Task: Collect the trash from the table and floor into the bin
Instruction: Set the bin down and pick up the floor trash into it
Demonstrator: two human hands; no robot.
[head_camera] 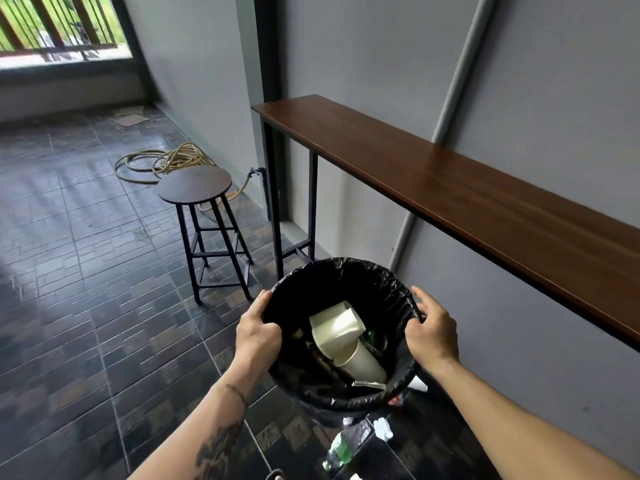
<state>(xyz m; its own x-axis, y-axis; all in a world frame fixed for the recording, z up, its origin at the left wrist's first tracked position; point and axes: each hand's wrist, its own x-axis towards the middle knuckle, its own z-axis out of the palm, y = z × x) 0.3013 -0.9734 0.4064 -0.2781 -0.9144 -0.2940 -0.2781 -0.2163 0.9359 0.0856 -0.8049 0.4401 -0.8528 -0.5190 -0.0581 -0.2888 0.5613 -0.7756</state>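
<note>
A round bin (346, 271) lined with a black bag is held up in front of me. My left hand (258, 329) grips its left rim, thumb inside. My right hand (431, 327) grips the right rim. Inside lie cream paper cups (341, 332) and other dark scraps. On the floor below the bin lie a crushed clear plastic bottle with a green label (343, 448), a crumpled white wad (382, 427), a white scrap (417, 384) and a small red piece (396, 399).
A long narrow wooden table (450, 188) runs along the grey wall on the right. A round stool (195, 185) stands on the dark tiled floor to the left, with a coiled hose (166, 161) behind it. A flat cardboard piece (131, 119) lies far back.
</note>
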